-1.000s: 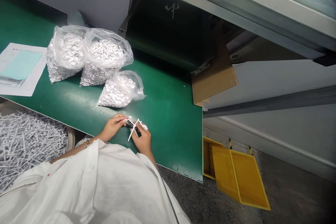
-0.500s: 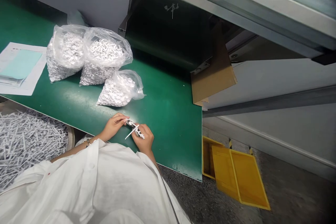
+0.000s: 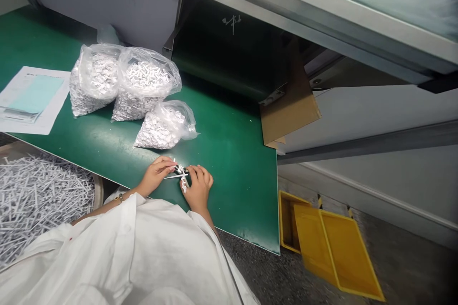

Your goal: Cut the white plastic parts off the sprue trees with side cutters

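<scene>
Near the front edge of the green table [image 3: 236, 190], both hands meet at a small white plastic assembly [image 3: 183, 178] with a thin stick pointing left. My left hand [image 3: 154, 175] pinches the assembly's upper left end between thumb and fingers. My right hand [image 3: 198, 186] is closed round its right side, thumb along the lower part. Some dark bits show between the hands, too small to make out. Beyond the hands lies a small clear bag of white round pieces [image 3: 162, 128].
Two larger bags of white parts [image 3: 95, 81] [image 3: 143, 86] stand behind. Papers [image 3: 53, 114] lie left. A tub of white sticks [image 3: 43, 195] is below left. A dark metal box [image 3: 229, 52], cardboard [image 3: 286, 109] and yellow crates [image 3: 336, 248] are rightward. A metal beam [image 3: 286, 14] crosses above.
The white assembly has turned in my hands, so its stick now points left and its jagged part downward. My right fingers have shifted round it. The view has also moved slightly.
</scene>
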Motion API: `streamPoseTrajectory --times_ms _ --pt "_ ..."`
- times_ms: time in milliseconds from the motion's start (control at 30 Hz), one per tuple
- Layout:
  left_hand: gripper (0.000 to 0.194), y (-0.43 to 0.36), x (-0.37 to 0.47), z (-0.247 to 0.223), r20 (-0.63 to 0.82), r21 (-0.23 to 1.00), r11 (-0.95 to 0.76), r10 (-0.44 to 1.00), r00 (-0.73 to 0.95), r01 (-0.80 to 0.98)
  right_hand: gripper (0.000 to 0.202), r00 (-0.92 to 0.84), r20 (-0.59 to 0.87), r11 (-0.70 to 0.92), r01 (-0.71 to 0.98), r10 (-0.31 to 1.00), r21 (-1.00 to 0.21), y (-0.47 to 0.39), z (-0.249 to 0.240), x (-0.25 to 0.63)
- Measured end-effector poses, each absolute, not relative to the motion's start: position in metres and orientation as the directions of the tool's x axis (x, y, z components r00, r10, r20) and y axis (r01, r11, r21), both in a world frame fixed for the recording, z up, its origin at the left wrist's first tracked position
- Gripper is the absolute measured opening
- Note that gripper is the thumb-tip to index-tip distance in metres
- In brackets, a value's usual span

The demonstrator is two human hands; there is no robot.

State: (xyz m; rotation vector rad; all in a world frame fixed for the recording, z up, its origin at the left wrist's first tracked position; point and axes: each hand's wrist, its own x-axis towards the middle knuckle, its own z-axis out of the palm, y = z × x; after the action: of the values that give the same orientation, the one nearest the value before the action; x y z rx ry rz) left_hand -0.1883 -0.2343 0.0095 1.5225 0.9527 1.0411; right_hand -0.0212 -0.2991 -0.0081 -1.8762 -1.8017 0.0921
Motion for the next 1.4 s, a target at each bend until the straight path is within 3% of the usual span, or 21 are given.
streamPoseTrajectory --times_ms 200,333,433,600,733,800,867,1000,1133,1267,1400 --pt "0.019 -0.199 -0.211 0.06 0.534 0.744 -0.589 0.808 0.248 0.316 0.034 0.08 0.284 0.056 0.895 0.956 -0.442 -0.296 -0.014 -0.02" --pt "0.019 -0.161 -0.228 0.102 0.708 0.545 -0.64 0.697 0.112 0.542 0.037 0.061 0.306 0.091 0.884 0.95 -0.458 -0.294 -0.02 -0.017" --pt "0.02 -0.127 -0.238 0.129 0.792 0.462 -0.647 0.609 0.046 0.607 0.037 0.054 0.318 0.098 0.891 0.947 -0.443 -0.293 -0.021 -0.017" --pt "0.023 -0.068 -0.246 0.154 0.774 0.445 -0.616 0.629 0.067 0.65 0.035 0.052 0.337 0.102 0.9 0.94 -0.425 -0.292 -0.018 -0.019" --pt "0.029 -0.073 -0.233 0.144 0.742 0.38 -0.597 0.652 0.152 0.706 0.035 0.054 0.327 0.097 0.899 0.944 -0.428 -0.292 -0.015 -0.02" --pt "0.03 -0.101 -0.221 0.126 0.698 0.309 -0.687 0.634 0.334 0.658 0.036 0.057 0.312 0.089 0.896 0.948 -0.434 -0.292 -0.014 -0.021" --pt "0.031 -0.136 -0.209 0.103 0.558 0.276 -0.817 0.564 0.608 0.506 0.037 0.065 0.303 0.078 0.896 0.951 -0.436 -0.291 -0.014 -0.021" --pt "0.036 -0.188 -0.195 0.059 0.272 0.319 -0.852 0.503 0.821 0.416 0.039 0.069 0.298 0.067 0.903 0.952 -0.424 -0.291 -0.012 -0.022" --pt "0.031 -0.196 -0.195 0.04 0.186 0.335 -0.85 0.482 0.856 0.406 0.038 0.077 0.299 0.059 0.905 0.951 -0.421 -0.29 -0.011 -0.024" --pt "0.028 -0.189 -0.197 0.035 0.255 0.563 -0.72 0.619 0.742 0.407 0.033 0.11 0.314 0.037 0.902 0.943 -0.43 -0.29 -0.011 -0.025" --pt "0.021 -0.192 -0.193 0.031 0.209 0.858 -0.401 0.843 0.496 0.32 0.035 0.134 0.337 0.039 0.887 0.932 -0.461 -0.292 -0.012 -0.025"
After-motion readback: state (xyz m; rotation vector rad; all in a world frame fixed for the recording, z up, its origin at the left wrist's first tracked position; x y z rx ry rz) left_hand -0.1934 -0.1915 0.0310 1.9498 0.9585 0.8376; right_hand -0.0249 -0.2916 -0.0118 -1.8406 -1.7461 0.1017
